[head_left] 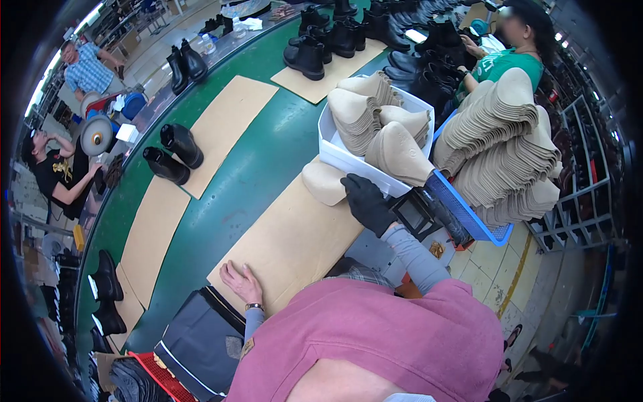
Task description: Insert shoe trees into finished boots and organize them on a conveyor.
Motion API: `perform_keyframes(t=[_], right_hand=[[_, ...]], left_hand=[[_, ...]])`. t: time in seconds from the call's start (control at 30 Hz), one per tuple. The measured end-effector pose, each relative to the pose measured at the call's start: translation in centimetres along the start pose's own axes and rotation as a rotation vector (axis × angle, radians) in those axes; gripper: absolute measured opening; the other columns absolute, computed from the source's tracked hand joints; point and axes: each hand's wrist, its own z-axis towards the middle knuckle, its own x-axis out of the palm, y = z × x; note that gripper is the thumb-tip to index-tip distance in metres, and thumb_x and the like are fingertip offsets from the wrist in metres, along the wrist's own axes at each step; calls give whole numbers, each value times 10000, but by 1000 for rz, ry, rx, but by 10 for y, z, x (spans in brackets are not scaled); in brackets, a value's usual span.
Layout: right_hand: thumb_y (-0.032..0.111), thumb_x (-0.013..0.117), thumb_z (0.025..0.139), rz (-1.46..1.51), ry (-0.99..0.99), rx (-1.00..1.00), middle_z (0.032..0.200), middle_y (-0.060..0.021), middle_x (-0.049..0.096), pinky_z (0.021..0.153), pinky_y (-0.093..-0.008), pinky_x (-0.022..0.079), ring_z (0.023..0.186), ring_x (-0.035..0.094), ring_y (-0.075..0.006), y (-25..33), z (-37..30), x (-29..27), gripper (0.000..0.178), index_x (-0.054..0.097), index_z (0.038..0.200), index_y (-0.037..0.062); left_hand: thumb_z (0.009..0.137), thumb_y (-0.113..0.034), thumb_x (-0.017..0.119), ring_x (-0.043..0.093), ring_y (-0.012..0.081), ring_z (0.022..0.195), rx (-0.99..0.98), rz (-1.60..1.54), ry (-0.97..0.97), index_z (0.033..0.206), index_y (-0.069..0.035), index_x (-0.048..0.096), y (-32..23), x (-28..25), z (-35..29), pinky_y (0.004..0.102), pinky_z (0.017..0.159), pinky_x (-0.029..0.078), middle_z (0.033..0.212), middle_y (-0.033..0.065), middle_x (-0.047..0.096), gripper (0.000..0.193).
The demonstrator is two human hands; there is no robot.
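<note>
- Grip: I read the right hand point(369, 206), black-gloved, with its fingertips at the right edge of the beige insole piece point(323, 182). I cannot tell whether the hidden thumb closes a pinch.
- Governing relation: the piece lies directly left of the grip, flat or nearly so. Its long axis appears to run from upper left down toward the fingertips; the glove covers part of that end.
- Below and left of the grip, I note the cardboard sheet point(284, 238).
- Just beyond the grip stands the white tray point(343, 157) of stacked beige pieces; right of it, the blue basket point(469, 211) holds more.
- Farther, lower left of the grip, the left hand point(243, 284) rests bare, palm down, fingers extended, holding nothing. The right hand is nearer the piece.
- Farthest left: the black boots point(189, 147).
</note>
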Motion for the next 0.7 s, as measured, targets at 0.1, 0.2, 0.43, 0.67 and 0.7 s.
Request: perform_keyframes(t=[0.1,0.2,0.43,0.67,0.7], right_hand=[[86,589,867,-40,-12,-16,1247,-180,592,955,-448,468,1124,574,-353,1,3,1,368,567,1234,69],[95,613,849,-79,-23,-28,1255,-170,582,979,-442,449,1135,560,-337,6,4,-5,386,567,1231,68],[173,675,805,-144,-177,-151,1221,-160,568,979,-450,434,1133,530,-338,2,28,-18,469,554,1247,71],[221,659,851,-229,191,109,1055,-165,650,749,-456,532,893,667,-333,-15,68,-12,376,570,1178,59],[221,659,851,-230,188,105,1055,-165,650,749,-456,532,893,667,-333,-23,72,-4,376,570,1178,59]], left_hand=[[903,-155,627,355,407,1324,0,-2,-3,1331,20,462,0,1,1,501,1117,301,1368,236,414,491],[907,-162,624,355,406,1324,-14,-4,-1,1330,20,462,-1,2,2,500,1116,301,1369,233,414,489],[906,-170,620,349,411,1326,-16,-11,-9,1330,24,462,-1,-1,0,508,1114,302,1372,237,404,492],[892,-162,629,333,415,1335,-6,-18,4,1324,49,455,-1,-2,-2,514,1128,289,1379,241,387,511],[891,-160,629,332,415,1336,-2,-19,10,1324,49,455,-2,-3,-2,514,1128,289,1378,241,387,512]])
